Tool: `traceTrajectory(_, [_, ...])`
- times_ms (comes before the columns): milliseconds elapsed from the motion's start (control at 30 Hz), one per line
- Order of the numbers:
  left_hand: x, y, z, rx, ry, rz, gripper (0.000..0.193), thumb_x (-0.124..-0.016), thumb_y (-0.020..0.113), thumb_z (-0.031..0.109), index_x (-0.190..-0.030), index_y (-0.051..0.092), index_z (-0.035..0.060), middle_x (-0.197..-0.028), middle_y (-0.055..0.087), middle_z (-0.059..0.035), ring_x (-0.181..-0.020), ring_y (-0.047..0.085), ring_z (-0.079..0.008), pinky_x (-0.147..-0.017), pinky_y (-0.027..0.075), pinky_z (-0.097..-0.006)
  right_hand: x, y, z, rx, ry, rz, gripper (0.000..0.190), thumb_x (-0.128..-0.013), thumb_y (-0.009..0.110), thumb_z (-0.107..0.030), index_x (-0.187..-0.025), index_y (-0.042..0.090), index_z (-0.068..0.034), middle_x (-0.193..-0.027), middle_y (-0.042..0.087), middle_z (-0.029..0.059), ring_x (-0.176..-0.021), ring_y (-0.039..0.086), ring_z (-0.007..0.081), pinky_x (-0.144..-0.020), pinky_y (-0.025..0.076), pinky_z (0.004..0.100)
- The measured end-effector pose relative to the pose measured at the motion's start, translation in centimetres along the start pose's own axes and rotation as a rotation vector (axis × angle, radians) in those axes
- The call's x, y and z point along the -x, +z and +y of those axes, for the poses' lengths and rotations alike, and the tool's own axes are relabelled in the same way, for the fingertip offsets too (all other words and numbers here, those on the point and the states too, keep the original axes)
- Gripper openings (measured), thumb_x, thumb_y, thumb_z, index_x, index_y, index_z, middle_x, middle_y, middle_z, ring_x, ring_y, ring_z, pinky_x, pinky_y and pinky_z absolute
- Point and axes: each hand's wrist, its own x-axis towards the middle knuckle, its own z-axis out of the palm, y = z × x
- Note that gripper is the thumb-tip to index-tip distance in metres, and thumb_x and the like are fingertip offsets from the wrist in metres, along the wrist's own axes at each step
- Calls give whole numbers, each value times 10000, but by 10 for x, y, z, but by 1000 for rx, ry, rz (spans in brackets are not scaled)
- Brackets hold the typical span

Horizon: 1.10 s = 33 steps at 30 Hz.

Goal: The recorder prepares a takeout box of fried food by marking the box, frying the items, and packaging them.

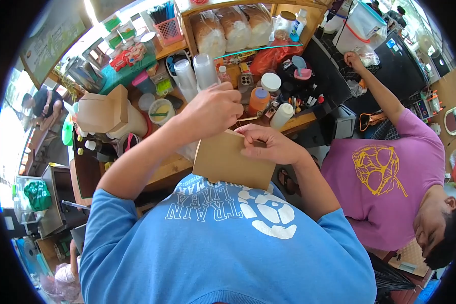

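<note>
A brown cardboard box (231,159) is held close against the blue shirt, at the counter's front edge. My right hand (271,142) is at the box's upper edge, thumb and fingers pinched on a thin reddish strand, perhaps a rubber band. Above the same edge, my left hand (216,108) has its fingertips closed on the other end of this strand, which is stretched between the two hands. Whatever the box contains is hidden. Beyond the hands stand an orange squeeze bottle (258,102) with a purple lid and a white squeeze bottle (282,115).
An open cardboard box (98,112) rests on a large container at left. Stacked plastic cups (185,76), a tub of yellow spread (161,111) and a white-lidded jar (270,83) crowd the wooden counter. Bagged bread loaves (237,32) fill the shelf. A person in a purple shirt (387,178) stands at right.
</note>
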Motion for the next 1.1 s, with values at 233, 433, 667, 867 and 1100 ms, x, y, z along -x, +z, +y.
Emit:
traceTrajectory(233, [4, -72, 16, 794, -41, -613, 102, -759, 591, 35, -713, 681, 48, -678, 643, -107, -651, 627, -300, -598, 482, -409, 8, 3, -8, 124, 126, -33, 382, -816, 771, -87, -714, 403, -71, -1239, 581, 128, -921, 510, 194, -925, 425, 337])
traceTrajectory(433, [-11, -60, 13, -386, -194, -629, 261, -782, 714, 317, -755, 734, 58, -692, 673, -136, -695, 685, -307, -607, 505, -419, 4, 6, -16, 211, 132, -30, 373, -809, 766, -59, -725, 403, -65, -1215, 593, 139, -1002, 548, 225, -886, 433, 326])
traceTrajectory(667, [19, 6, -42, 284, -283, -1064, 604, -719, 831, 471, -1136, 708, 52, -979, 749, -116, -958, 700, -288, -824, 534, -386, 18, 9, -10, 201, 107, 86, 347, -798, 771, -84, -746, 429, -54, -1001, 637, 144, -1096, 608, 318, -850, 467, 373])
traceTrajectory(867, [74, 65, -26, 925, -437, -1025, 653, -699, 872, 469, -1182, 696, 67, -1037, 732, -66, -927, 667, -212, -862, 528, -378, 42, 11, 16, 145, 113, 200, 356, -805, 782, -102, -736, 435, -64, -1013, 632, 138, -1033, 614, 226, -809, 470, 348])
traceTrajectory(1100, [116, 140, 15, 1280, -795, -314, 591, -825, 813, 402, -1225, 654, -2, -1099, 700, -109, -904, 652, -156, -796, 528, -303, 37, 25, 53, -123, 322, 468, 372, -881, 741, -76, -710, 412, -106, -792, 522, -31, -720, 428, 46, -631, 392, 225])
